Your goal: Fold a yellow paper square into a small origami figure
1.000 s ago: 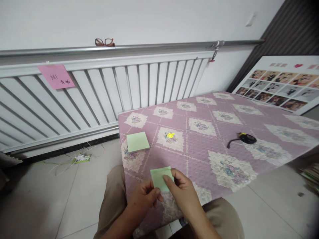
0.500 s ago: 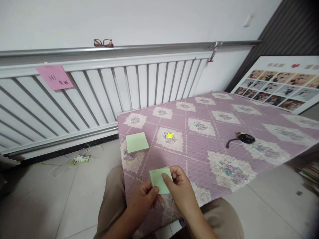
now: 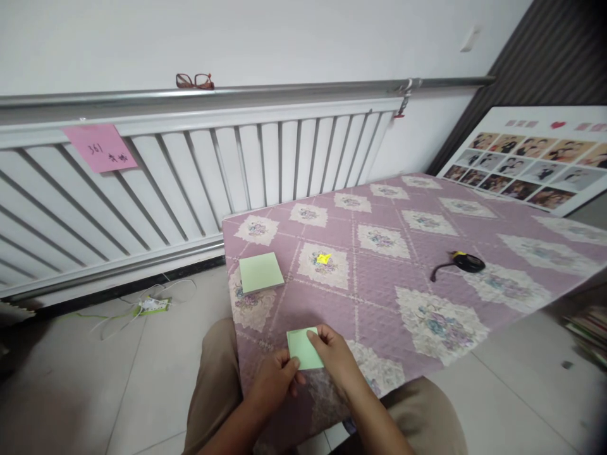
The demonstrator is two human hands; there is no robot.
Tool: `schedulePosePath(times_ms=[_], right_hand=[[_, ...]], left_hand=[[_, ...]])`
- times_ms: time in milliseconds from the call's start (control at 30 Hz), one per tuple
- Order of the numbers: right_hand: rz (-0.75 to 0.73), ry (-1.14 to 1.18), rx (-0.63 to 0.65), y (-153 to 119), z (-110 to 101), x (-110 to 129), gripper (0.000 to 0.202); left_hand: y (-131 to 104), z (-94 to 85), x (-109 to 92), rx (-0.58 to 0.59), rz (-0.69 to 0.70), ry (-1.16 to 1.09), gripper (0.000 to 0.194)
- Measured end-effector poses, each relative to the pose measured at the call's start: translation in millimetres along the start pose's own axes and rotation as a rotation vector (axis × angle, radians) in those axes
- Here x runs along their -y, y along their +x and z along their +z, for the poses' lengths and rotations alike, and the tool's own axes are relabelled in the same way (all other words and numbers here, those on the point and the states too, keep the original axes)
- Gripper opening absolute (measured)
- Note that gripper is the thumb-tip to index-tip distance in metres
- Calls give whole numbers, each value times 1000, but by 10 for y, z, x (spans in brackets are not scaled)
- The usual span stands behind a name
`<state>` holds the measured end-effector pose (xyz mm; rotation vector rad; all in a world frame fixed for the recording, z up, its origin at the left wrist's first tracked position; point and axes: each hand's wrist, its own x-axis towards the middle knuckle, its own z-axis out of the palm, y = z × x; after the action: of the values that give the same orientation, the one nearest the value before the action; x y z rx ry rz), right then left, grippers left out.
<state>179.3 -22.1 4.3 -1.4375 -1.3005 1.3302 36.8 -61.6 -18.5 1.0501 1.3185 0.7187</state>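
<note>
Between both hands, over the near edge of the table, is a small square of light green paper [image 3: 304,351]. My left hand [image 3: 279,374] pinches its lower left corner, thumb on top. My right hand [image 3: 332,355] grips its right side, with the thumb lying across the face near the upper edge. The fingers behind the paper are mostly hidden. A pad of green sticky notes [image 3: 261,273] lies flat on the table's left side, beyond my left hand. Farther in sits a small folded yellow paper piece [image 3: 324,258].
A flowered purple cloth covers the table [image 3: 379,284]. A coiled black cable [image 3: 467,261] lies to the right. Behind are a white radiator [image 3: 265,161] with a pink note [image 3: 100,148], glasses [image 3: 195,81] on a pipe, and a photo board [image 3: 526,158]. A power strip [image 3: 152,306] is on the floor.
My right hand has shifted slightly left and down along the paper, its fingers closer to the sheet. The paper's top edge now looks flatter. The pad and yellow piece have stayed put.
</note>
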Motion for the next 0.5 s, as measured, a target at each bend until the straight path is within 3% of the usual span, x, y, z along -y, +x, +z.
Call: schedulePosePath(times_ms=[333,500], right_hand=[[-166,-326,5,143,63,-271,27],[-233,-438,43,176,57,-360,24]], left_hand=[[-55,-41,94,34,-111,-14,16],[-92,-45,125,31,-90,26,16]])
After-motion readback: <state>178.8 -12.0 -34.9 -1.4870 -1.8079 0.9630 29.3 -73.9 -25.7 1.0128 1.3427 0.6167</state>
